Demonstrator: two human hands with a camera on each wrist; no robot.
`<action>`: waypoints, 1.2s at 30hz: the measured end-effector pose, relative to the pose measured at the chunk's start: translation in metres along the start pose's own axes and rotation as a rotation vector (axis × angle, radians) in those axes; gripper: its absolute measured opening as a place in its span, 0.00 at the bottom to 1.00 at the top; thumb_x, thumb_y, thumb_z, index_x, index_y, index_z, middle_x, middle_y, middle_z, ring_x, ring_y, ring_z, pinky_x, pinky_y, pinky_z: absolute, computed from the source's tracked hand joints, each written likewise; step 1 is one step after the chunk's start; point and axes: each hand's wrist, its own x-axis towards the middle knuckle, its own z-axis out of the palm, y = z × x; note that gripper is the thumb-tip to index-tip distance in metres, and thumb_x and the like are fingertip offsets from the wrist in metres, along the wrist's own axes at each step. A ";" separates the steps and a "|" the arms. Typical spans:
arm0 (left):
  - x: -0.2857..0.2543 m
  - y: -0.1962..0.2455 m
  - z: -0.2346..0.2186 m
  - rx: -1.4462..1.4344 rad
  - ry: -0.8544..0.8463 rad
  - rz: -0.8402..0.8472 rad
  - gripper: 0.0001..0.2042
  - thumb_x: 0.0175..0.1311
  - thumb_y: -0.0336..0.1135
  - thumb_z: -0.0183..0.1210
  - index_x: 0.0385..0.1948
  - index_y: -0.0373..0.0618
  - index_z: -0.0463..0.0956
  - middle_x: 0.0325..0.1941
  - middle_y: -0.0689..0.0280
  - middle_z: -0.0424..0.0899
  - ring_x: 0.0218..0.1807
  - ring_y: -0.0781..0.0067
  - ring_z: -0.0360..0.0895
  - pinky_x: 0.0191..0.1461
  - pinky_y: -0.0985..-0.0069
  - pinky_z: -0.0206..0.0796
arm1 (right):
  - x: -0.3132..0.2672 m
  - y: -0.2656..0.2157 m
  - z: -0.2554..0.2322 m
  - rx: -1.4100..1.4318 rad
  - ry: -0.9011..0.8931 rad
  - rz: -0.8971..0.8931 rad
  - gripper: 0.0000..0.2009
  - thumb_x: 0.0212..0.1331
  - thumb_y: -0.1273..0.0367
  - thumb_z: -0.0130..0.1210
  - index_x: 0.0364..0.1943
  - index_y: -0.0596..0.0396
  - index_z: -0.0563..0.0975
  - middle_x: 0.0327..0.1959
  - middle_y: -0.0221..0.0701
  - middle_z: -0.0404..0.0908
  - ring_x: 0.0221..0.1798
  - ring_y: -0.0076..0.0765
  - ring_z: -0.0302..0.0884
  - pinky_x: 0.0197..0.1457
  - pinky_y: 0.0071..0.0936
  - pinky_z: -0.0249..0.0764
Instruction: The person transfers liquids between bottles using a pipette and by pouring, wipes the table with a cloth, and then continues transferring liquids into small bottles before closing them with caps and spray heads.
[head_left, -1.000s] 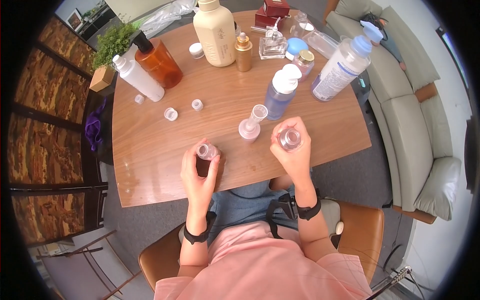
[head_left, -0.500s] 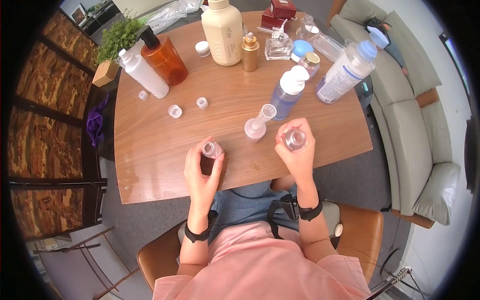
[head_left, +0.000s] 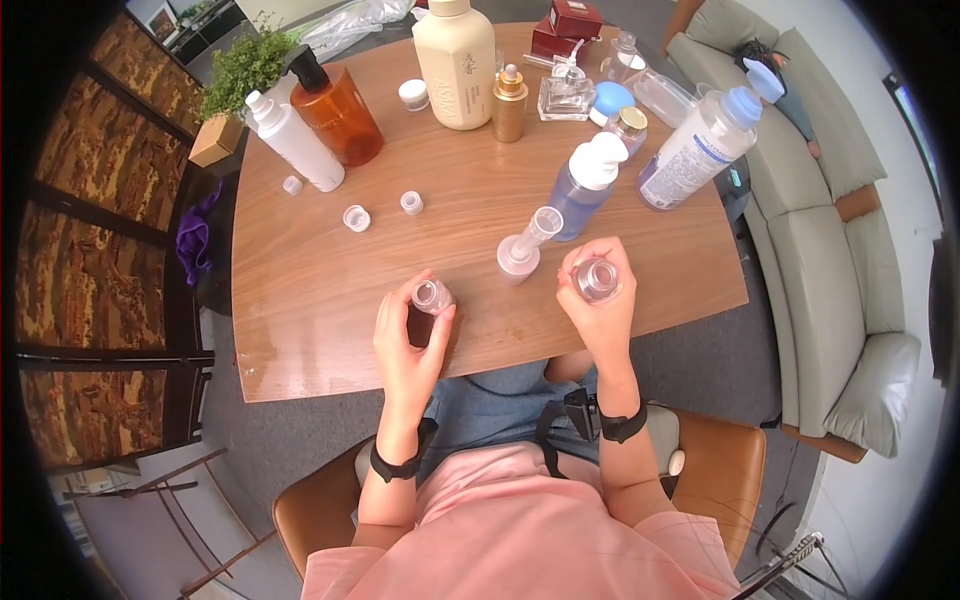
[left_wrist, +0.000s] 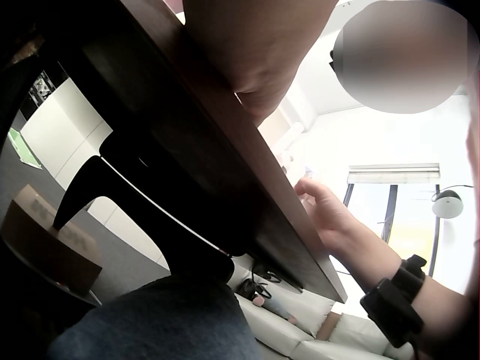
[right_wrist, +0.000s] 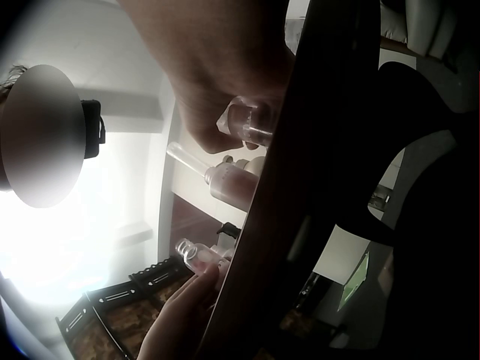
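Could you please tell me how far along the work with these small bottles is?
Opening looks done: three small caps lie on the table, and a clear funnel-like piece stands in the middle bottle. The left hand and right hand each hold an uncapped bottle. Removing the funnel-like piece and recapping seem left; I cannot tell whether filling is finished.

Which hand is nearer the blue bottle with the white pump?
Right. The right hand is just on the near side of the blue bottle; the left hand is farther off, toward the person's left.
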 end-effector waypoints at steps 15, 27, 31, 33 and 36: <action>0.000 0.001 -0.001 0.011 -0.002 0.015 0.20 0.55 0.28 0.66 0.51 0.42 0.75 0.38 0.59 0.79 0.41 0.62 0.76 0.48 0.71 0.67 | -0.001 -0.002 0.001 0.024 -0.017 0.000 0.14 0.45 0.84 0.55 0.34 0.55 0.67 0.29 0.27 0.74 0.33 0.19 0.73 0.39 0.19 0.70; 0.001 0.002 -0.001 -0.009 -0.002 0.002 0.20 0.55 0.28 0.66 0.51 0.42 0.76 0.39 0.59 0.80 0.41 0.62 0.76 0.48 0.71 0.68 | 0.000 -0.007 -0.001 0.048 -0.044 0.060 0.14 0.47 0.85 0.55 0.36 0.55 0.67 0.30 0.27 0.75 0.34 0.20 0.75 0.40 0.19 0.72; 0.001 0.001 -0.001 -0.011 -0.003 0.034 0.19 0.55 0.28 0.66 0.50 0.42 0.76 0.40 0.59 0.80 0.42 0.62 0.77 0.48 0.70 0.68 | -0.003 -0.023 0.003 0.028 0.007 0.019 0.15 0.49 0.84 0.59 0.37 0.54 0.68 0.28 0.25 0.75 0.33 0.16 0.73 0.39 0.16 0.70; 0.001 0.002 -0.001 -0.015 -0.005 0.031 0.19 0.55 0.28 0.66 0.50 0.42 0.76 0.40 0.59 0.80 0.42 0.62 0.77 0.48 0.70 0.68 | -0.002 -0.038 0.006 0.010 -0.018 -0.010 0.16 0.50 0.83 0.61 0.40 0.55 0.70 0.27 0.24 0.75 0.32 0.15 0.72 0.37 0.16 0.69; 0.001 0.001 -0.002 -0.011 0.000 0.035 0.19 0.55 0.28 0.66 0.50 0.41 0.76 0.40 0.59 0.80 0.42 0.61 0.77 0.48 0.70 0.68 | 0.004 -0.054 0.016 -0.036 -0.070 -0.068 0.18 0.51 0.81 0.63 0.46 0.55 0.72 0.25 0.22 0.75 0.30 0.13 0.72 0.36 0.15 0.68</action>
